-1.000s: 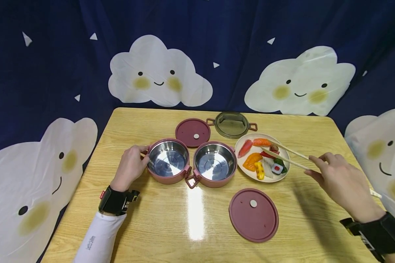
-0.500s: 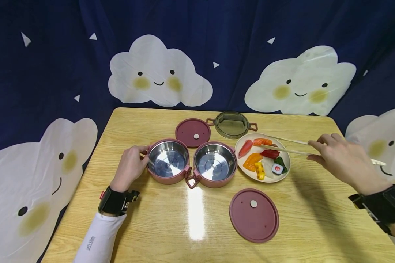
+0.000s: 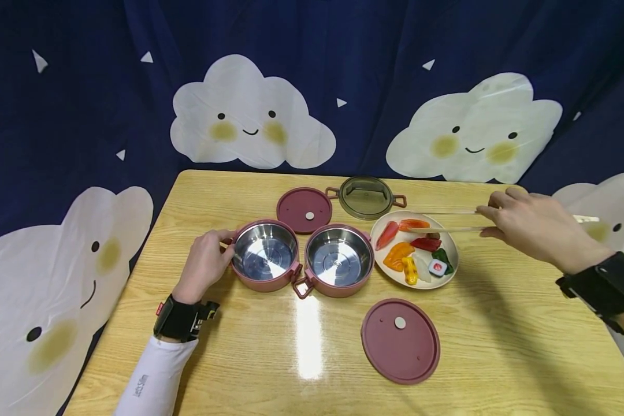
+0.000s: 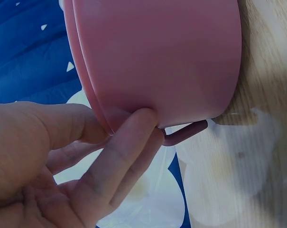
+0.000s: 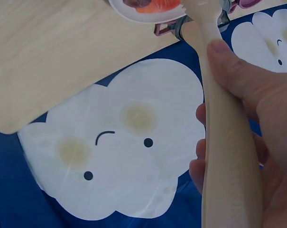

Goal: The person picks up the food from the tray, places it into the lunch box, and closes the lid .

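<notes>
My left hand (image 3: 205, 260) pinches the left pink pot (image 3: 266, 285) at its left side. In the left wrist view, its fingers press on the pot's outer wall (image 4: 167, 57) just below the rim. On the right, my right hand (image 3: 530, 228) holds beige tongs (image 5: 228, 137), thumb along one side and fingers curled round the other. Their two arms point left and stand apart, tips over the far part of the cream plate (image 3: 449, 281). Toy sushi lies on this plate, including an orange salmon piece (image 3: 413, 225) near the tips and a red piece (image 3: 426, 244).
A second pink pot (image 3: 339, 290) stands between the left pot and the plate. One maroon lid (image 3: 304, 207) lies behind the pots, another maroon lid (image 3: 400, 352) in front of the plate. A handled glass lid (image 3: 366, 199) lies at the table's far edge.
The right hand has moved up and away with the tongs, which have swung from slanting to nearly level. Their tips stay over the plate's far part. The left hand and pots have not moved.
</notes>
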`<action>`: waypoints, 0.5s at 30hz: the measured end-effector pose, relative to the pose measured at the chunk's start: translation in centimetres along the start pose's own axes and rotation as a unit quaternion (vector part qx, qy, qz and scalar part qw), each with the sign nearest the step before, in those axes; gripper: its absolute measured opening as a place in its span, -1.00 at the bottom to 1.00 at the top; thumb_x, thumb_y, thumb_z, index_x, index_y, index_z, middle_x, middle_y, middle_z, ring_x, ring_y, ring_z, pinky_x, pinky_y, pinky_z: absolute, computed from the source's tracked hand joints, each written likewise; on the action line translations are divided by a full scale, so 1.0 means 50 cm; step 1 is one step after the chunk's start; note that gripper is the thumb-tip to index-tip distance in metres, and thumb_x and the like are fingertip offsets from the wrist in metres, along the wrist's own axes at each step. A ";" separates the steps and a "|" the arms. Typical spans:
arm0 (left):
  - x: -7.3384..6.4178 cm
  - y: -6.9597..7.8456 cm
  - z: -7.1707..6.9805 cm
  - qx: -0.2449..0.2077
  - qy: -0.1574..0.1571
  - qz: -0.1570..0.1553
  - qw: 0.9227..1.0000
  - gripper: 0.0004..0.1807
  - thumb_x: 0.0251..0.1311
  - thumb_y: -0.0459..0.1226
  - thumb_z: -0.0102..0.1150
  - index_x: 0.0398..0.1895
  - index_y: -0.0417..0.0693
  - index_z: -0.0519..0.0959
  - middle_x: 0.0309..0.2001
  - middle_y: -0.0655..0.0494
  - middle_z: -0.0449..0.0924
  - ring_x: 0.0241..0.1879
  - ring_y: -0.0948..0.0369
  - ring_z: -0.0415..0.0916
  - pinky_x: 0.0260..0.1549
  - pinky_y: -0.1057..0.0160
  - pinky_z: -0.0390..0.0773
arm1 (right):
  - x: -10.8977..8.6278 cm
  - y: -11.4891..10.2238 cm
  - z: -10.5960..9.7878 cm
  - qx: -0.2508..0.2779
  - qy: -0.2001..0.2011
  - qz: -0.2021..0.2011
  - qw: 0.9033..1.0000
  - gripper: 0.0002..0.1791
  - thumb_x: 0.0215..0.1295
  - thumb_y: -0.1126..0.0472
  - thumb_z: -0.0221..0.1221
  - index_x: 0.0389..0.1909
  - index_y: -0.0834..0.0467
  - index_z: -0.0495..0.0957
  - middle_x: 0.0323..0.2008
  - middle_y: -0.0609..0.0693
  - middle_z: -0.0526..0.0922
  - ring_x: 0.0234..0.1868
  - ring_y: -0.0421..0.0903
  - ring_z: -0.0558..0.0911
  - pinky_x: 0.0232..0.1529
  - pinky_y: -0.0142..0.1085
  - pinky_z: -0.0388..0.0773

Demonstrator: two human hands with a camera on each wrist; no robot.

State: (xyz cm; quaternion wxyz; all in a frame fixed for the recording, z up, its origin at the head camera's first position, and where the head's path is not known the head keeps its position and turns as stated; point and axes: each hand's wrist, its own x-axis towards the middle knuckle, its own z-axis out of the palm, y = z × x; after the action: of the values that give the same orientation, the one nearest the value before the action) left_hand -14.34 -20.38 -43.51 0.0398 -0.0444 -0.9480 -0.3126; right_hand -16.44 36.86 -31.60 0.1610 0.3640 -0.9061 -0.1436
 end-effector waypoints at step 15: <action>0.001 -0.001 0.001 -0.004 0.004 0.000 1.000 -0.67 0.33 -0.48 0.22 0.13 -0.38 0.69 -0.10 -0.32 0.76 -0.29 -0.01 0.63 -0.41 0.27 0.43 | 0.052 0.020 0.019 -0.004 -0.101 0.002 0.995 -0.59 0.02 0.00 0.59 -0.13 0.10 0.81 -0.32 0.04 0.64 -0.31 -0.03 0.61 -0.40 -0.16 0.61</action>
State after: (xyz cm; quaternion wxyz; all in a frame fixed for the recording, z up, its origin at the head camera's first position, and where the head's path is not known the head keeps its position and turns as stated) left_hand -14.38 -20.40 -43.58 0.0428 -0.0431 -0.9468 -0.3162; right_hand -19.19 35.87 -31.59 0.0706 0.3456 -0.9177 -0.1826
